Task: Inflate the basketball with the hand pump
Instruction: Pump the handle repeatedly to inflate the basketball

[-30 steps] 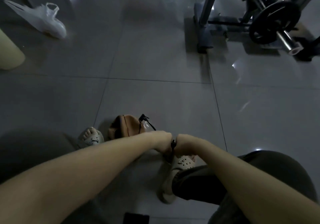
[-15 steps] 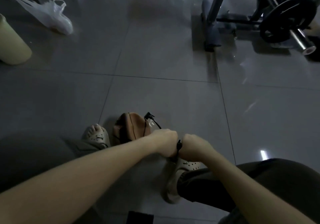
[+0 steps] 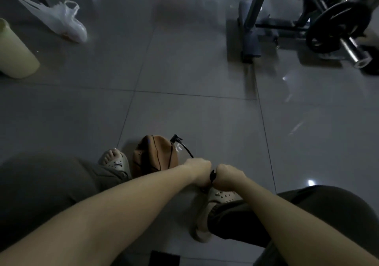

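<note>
A limp, half-flat orange basketball point(image 3: 154, 156) lies on the grey tiled floor between my two sandalled feet. A thin black hose point(image 3: 184, 146) runs from its right side back towards my hands. My left hand point(image 3: 200, 171) and my right hand point(image 3: 228, 176) sit side by side, knuckles up, both gripping the black handle of the hand pump point(image 3: 212, 177), of which only a short piece shows between the fists. The pump's body is hidden under my hands, above my right foot.
My left foot point(image 3: 113, 162) is beside the ball; my right foot point(image 3: 215, 208) is under my hands. A white plastic bag point(image 3: 61, 22) and a pale yellow container point(image 3: 14, 54) lie at far left. A weight rack point(image 3: 251, 29) with a barbell plate point(image 3: 336, 27) stands at far right.
The view has tilted down a little, so the far objects sit lower in frame. My hands stay together on the pump handle with only a slight shift.
</note>
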Tool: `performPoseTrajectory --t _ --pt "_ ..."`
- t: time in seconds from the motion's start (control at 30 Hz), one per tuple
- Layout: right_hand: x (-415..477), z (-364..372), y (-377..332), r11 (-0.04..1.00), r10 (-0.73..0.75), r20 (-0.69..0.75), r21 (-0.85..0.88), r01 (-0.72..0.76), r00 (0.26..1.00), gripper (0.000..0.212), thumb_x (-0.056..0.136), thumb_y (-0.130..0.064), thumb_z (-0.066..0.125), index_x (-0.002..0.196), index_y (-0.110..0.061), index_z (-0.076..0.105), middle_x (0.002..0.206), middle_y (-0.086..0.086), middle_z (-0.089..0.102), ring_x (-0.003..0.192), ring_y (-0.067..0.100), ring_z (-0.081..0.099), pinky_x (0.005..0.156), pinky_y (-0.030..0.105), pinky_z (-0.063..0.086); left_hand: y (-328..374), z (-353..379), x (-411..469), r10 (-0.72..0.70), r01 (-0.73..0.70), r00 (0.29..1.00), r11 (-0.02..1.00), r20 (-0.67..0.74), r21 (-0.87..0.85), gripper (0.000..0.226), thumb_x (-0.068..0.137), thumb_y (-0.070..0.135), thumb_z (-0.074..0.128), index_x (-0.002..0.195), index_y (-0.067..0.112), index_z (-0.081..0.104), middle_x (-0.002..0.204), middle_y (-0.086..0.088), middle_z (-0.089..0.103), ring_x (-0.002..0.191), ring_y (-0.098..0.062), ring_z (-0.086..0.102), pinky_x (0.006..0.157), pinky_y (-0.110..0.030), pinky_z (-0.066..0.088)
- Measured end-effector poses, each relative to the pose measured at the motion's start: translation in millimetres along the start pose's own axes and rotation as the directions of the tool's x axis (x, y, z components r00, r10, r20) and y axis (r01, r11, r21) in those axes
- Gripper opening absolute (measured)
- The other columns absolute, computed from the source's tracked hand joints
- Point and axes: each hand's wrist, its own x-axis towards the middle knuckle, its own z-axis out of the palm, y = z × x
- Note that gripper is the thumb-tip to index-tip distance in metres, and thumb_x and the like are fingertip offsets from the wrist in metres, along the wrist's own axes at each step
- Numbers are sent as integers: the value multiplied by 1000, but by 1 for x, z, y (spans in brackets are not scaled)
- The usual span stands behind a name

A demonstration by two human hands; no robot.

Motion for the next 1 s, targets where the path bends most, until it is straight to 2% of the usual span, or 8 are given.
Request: performPoseTrajectory --t 0.1,0.17,0.33,0.5,0.67,0.77,0.9,1.0 --pt "-24 -22 -15 996 -36 30 -84 39 999 20 85 -31 66 77 -15 57 78 3 63 65 20 57 59 31 48 -3 -19 -22 6 -2 997 998 74 -57 26 89 29 72 72 19 55 69 0 57 60 -19 53 59 -33 44" --pt "-51 -62 -27 995 -54 46 -86 58 997 19 89 -28 68 78 -15 61 71 2 62 55 15 51 52 25 45 -4 -59 -47 45 -39 998 989 39 -146 25 88 27 75 70 18 60 62 2 56 56 -17 51 54 -29 42" --pt "-113 -142 -45 993 -84 -21 -85 82 996 7 81 -12 65 74 -10 63 60 2 52 47 15 43 46 23 37 4 -147 -91 28 -37 999 976 -44 -216 22 81 25 78 90 5 73 67 -4 57 60 -23 47 56 -33 39" --pt "-77 -68 -34 995 -65 -45 -82 61 997 14 87 -27 70 85 -14 65 72 0 61 59 14 55 55 26 49 2 -77 -74 31 -28 999 985 15 -171 13 86 20 72 81 9 68 65 -2 59 58 -20 54 53 -32 43" --pt "-24 8 -19 997 -73 -168 -46 67 983 28 90 -33 56 69 -26 39 74 -4 48 76 24 55 67 32 45 -18 0 -35 10 -16 999 994 -53 -111 23 89 22 61 69 17 50 69 -2 54 59 -21 53 51 -33 40" --pt "-2 21 -24 997 -26 -108 -75 18 994 15 94 -28 54 83 -18 54 90 1 59 86 26 63 75 34 53 -27 19 -22 -2 -3 998 996 -55 -89 21 90 24 58 73 18 47 77 -3 54 68 -25 57 56 -35 44" --pt "9 15 -7 995 -83 -135 -73 73 987 25 90 -34 55 71 -23 43 76 -3 51 75 23 58 65 34 49 -20 15 -9 3 -11 995 997 -101 -82 25 91 26 58 71 18 44 73 -1 50 69 -27 55 57 -33 40" --pt "5 0 5 999 -29 -108 -37 25 994 21 88 -31 56 74 -20 45 77 0 55 72 23 58 65 36 50 -5 0 1 2 -8 995 998 -100 -61 22 90 31 64 80 16 51 80 -2 55 72 -25 56 61 -33 42"
